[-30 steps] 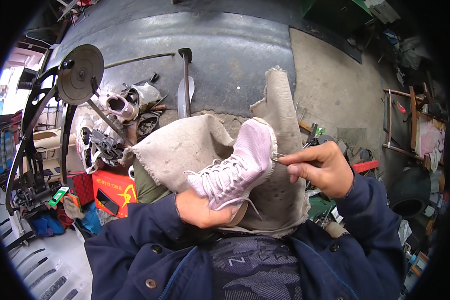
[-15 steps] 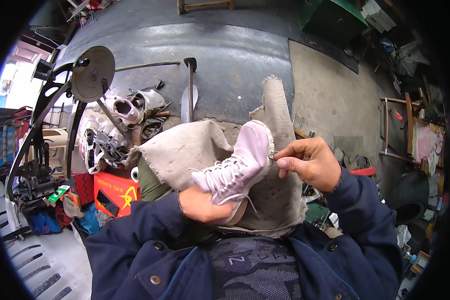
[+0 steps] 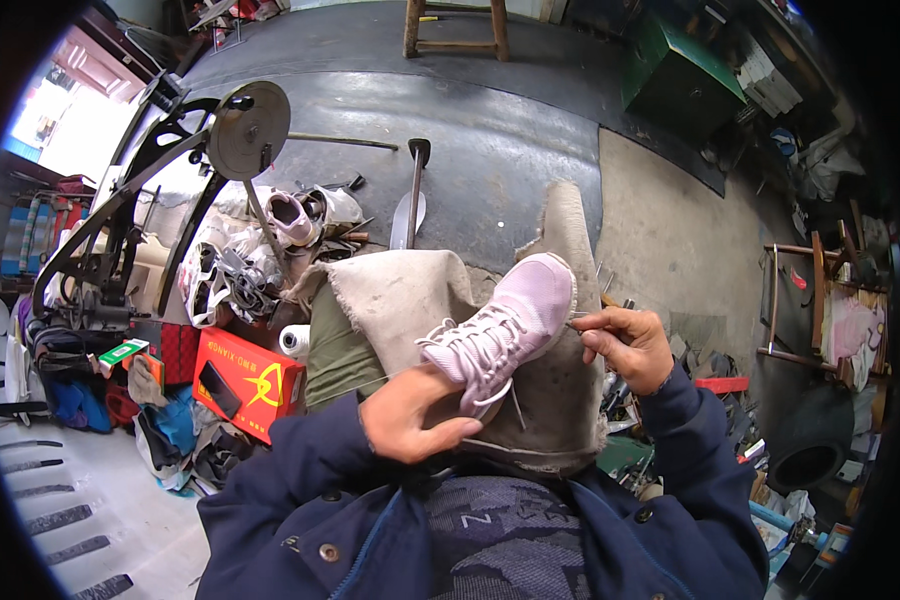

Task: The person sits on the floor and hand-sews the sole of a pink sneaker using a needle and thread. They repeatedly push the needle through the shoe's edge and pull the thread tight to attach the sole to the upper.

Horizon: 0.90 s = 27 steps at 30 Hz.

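A pink sneaker (image 3: 523, 305) with pale laces lies tilted across my lap, its toe pointing up and to the right. My left hand (image 3: 410, 410) grips it at the ankle opening, fingers hidden inside and thumb lying outside. A fine pale thread (image 3: 370, 385) runs beside that hand. At the right edge of the sole, my right hand (image 3: 625, 345) pinches a thin needle-like tool (image 3: 576, 320), whose tip is near or at the sole; contact is too small to tell. Under the shoe, a worn grey-beige cloth (image 3: 390, 290) covers my legs.
A black hand-cranked machine with a round wheel (image 3: 249, 130) stands at the left. Near it are several shoes (image 3: 292, 220), a red-orange box (image 3: 245, 385) bearing a phone (image 3: 218, 388), and a white thread spool (image 3: 294, 341). A wooden stool (image 3: 457, 45) stands ahead; a red bar-shaped thing (image 3: 720, 384) lies right.
The whole view has shifted. My left hand has drawn partly back out of the sneaker, so its thumb now shows, and a thread is visible beside it. My right hand stays at the sole edge.
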Tool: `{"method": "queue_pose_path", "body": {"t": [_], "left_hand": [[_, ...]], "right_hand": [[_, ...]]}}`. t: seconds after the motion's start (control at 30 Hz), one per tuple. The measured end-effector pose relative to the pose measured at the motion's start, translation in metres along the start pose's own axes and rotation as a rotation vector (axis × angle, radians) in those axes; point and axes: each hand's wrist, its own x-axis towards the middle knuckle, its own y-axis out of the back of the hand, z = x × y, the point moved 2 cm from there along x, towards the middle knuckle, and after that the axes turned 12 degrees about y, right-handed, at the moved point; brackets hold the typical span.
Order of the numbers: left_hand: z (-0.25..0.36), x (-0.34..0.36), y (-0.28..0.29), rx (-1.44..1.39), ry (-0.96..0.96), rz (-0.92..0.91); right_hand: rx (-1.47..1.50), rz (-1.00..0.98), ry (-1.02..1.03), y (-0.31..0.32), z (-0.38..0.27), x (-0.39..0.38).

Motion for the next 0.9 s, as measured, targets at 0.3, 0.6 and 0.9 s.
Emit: {"method": "queue_pose_path", "body": {"t": [0.3, 0.6, 0.9], "left_hand": [[0.005, -0.044, -0.005, 0.407, 0.248, 0.696], [0.016, -0.055, -0.01, -0.674, 0.218, 0.58], [-0.005, -0.03, -0.041, -0.647, 0.489, 0.279]], "right_hand": [[-0.064, 0.07, -0.022, 0.001, 0.007, -0.023], [0.003, 0.116, 0.031, -0.001, 0.01, -0.037], [0.003, 0.141, 0.158, -0.007, 0.018, -0.034]]}}
